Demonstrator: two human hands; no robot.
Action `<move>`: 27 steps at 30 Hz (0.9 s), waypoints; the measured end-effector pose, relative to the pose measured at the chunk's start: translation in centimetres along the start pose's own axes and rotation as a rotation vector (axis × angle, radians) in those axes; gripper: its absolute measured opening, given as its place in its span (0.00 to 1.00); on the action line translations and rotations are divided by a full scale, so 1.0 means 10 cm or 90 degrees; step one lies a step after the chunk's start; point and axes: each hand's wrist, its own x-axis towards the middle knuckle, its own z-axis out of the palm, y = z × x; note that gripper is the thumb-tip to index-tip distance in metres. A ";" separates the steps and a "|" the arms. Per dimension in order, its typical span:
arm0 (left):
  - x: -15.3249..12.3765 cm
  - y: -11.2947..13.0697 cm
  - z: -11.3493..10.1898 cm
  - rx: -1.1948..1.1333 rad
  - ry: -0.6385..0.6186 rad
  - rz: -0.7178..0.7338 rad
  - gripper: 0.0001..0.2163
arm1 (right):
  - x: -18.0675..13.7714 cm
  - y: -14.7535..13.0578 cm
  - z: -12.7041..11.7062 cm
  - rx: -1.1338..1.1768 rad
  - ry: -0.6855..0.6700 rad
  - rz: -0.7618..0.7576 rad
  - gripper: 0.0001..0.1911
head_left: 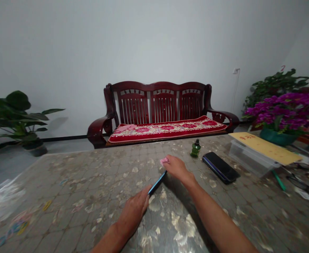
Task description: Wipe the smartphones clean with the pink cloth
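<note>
Over the middle of the table, my left hand (135,210) grips the near end of a slim dark object with a light-blue edge (157,182). It shows edge-on, slanting away to the right, so I cannot make out its exact kind. My right hand (177,168) is closed at the far end of that object, with a small pink cloth (165,161) bunched in its fingers. Whether the right fingers also touch the slim object is hidden. To the right of my right hand stand a small green bottle (195,149) with a black cap and a black phone-like stack (220,167).
The patterned table cover (91,182) carries several coloured bands (19,226) at left. On the right are a clear plastic box (252,160) under a yellow envelope (265,147), a green pen (279,180), dark cables and purple flowers (289,112). A wooden bench (163,105) stands behind.
</note>
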 end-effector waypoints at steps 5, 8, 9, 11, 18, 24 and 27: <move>0.03 -0.03 -0.05 -0.001 -0.004 -0.021 0.21 | -0.18 -0.10 0.09 0.019 0.116 -0.077 0.10; 0.04 -0.04 -0.06 0.000 -0.005 -0.030 0.21 | -0.34 -0.25 0.20 0.034 0.106 -0.128 0.09; 0.04 -0.03 -0.07 -0.003 0.001 -0.029 0.22 | -0.39 -0.29 0.23 0.040 0.106 -0.150 0.08; 0.05 -0.02 -0.07 -0.011 0.014 -0.023 0.22 | -0.45 -0.35 0.29 0.047 0.108 -0.199 0.08; 0.07 0.01 -0.12 -0.089 -0.014 -0.064 0.20 | -0.20 0.01 0.22 0.085 0.179 -0.086 0.08; 0.14 -0.08 -0.11 -0.124 0.039 -0.155 0.21 | 0.23 0.24 0.51 0.631 0.122 0.026 0.05; 0.23 -0.14 -0.08 -0.185 0.068 -0.228 0.20 | 0.38 0.20 0.72 0.708 0.126 0.040 0.09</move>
